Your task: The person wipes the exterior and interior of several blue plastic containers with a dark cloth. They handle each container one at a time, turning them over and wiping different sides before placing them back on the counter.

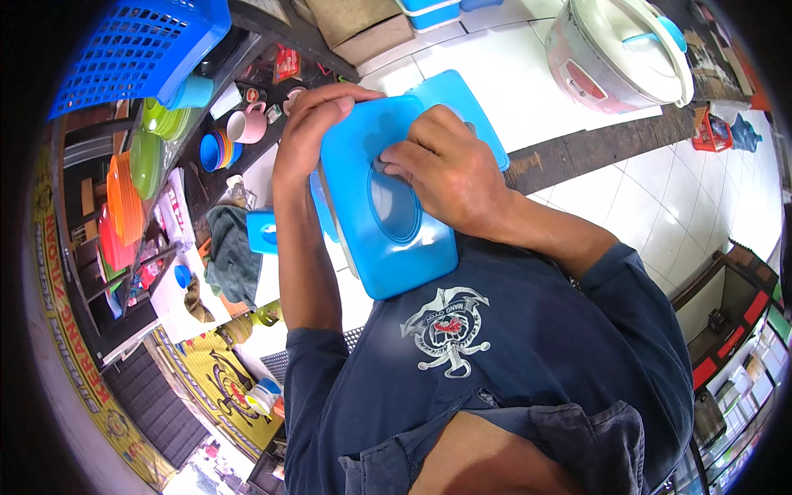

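A blue plastic tissue box cover [352,179] with an oval opening is held tilted against my chest. My left hand [315,127] grips its far left edge, thumb on top. Over the oval, my right hand [455,170] pinches a small dark grey wad [387,167], perhaps cloth, against the rim of the opening. Partly hidden behind my right hand, another blue plastic piece [458,93] lies on the white tiled counter [495,68]. To the left of my forearm is a smaller blue box [262,231] with an oval hole.
A large lidded rice cooker [612,62] stands on the counter at the right. At the left are a blue plastic basket [136,49], stacked orange plates [124,198], a pink mug [246,124] and a dark grey towel [232,253]. A cardboard box [365,31] sits at the back.
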Demonstrator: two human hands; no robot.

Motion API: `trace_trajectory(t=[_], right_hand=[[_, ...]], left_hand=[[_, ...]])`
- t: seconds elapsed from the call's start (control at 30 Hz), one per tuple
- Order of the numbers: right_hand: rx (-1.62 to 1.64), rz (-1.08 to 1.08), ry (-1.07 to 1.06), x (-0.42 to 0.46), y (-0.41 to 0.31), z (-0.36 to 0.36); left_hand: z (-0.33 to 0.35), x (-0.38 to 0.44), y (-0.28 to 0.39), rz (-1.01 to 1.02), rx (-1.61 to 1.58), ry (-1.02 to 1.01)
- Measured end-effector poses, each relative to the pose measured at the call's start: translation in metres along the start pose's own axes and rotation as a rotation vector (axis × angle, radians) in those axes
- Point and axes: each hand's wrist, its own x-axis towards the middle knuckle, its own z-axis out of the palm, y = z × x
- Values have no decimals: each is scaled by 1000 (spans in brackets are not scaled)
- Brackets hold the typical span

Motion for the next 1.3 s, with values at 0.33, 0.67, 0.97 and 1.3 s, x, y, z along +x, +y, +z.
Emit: trace_trajectory(t=[0.33,0.67,0.97,1.3], right_hand=[[130,-111,-123,-11,-9,1],[182,-158,-196,-8,-6,0],[92,-127,-142,3,0,-1],[365,-184,-785,11,4,-29]], left_hand=[[-4,-3,-16,-16,-76,-6],[-3,-4,-11,-20,-55,-19],[-3,-5,-5,-25,-26,-2],[-4,-9,-12,-23,-126,0]])
